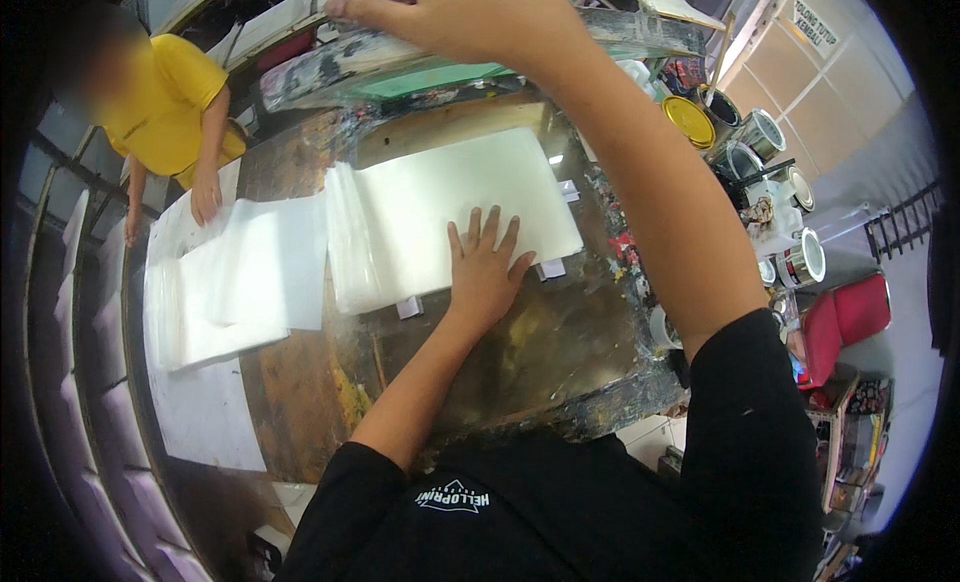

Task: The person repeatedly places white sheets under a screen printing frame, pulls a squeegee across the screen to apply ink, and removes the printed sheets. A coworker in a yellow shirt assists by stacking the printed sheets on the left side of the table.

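Observation:
My left hand (487, 267) lies flat, fingers spread, on a stack of white translucent plastic sheets (410, 212) on the worktable. The stack's left edge is bunched into a ridge, and small white tabs (553, 270) show at its edges. My right hand (480, 20) is raised at the top, its thumb stretched left. Its other fingers run out of the picture, so their grip is hidden. Just behind and below it is a paint-smeared screen frame (330, 74) with green mesh (430, 80), tilted above the table's far side.
At far left, a person in yellow (185, 92) rests a hand on a second pile of plastic sheets (225, 292). Drying racks (110, 342) line the left side. Paint cans (800, 257) and a red chair (840, 327) stand to the right. The tabletop (560, 352) is paint-stained.

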The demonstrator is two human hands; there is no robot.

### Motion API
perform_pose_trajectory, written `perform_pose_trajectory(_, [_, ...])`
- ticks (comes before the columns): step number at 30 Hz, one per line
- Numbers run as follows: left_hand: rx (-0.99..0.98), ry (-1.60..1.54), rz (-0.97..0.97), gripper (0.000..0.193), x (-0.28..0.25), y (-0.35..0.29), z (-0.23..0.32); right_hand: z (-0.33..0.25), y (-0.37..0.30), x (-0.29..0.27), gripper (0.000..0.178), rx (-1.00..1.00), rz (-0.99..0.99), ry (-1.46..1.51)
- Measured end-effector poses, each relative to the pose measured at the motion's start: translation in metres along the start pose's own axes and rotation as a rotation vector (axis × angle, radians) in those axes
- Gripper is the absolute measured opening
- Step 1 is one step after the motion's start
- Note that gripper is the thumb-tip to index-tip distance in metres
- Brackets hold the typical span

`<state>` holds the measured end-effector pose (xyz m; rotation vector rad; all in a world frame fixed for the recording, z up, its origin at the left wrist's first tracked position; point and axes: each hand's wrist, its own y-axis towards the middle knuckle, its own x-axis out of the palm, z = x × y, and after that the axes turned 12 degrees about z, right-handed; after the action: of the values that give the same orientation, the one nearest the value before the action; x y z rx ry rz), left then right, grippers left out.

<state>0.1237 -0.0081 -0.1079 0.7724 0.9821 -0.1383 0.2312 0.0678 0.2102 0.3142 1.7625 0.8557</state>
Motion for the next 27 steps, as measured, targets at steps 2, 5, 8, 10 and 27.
perform_pose_trajectory(2, [-0.031, -0.087, -0.039, 0.055, 0.018, 0.017, 0.013, 0.004, 0.002, 0.002, 0.087, 0.005, -0.020, 0.006])
perform_pose_trajectory(5, [-0.067, -0.126, 0.003, 0.051, 0.033, 0.044, 0.032, 0.011, 0.008, 0.005, 0.086, 0.016, -0.026, 0.014])
perform_pose_trajectory(8, [-0.150, 0.029, -0.130, 0.041, 0.042, 0.060, 0.049, 0.013, 0.016, 0.012, 0.085, 0.008, 0.026, -0.006])
perform_pose_trajectory(10, [-0.179, 0.070, -0.176, 0.038, 0.046, 0.066, 0.055, 0.011, 0.018, 0.016, 0.084, 0.015, 0.081, -0.044])
perform_pose_trajectory(27, [-0.074, -0.246, 0.022, 0.044, 0.009, 0.011, 0.006, 0.000, 0.001, 0.012, 0.085, 0.051, 0.101, -0.022])
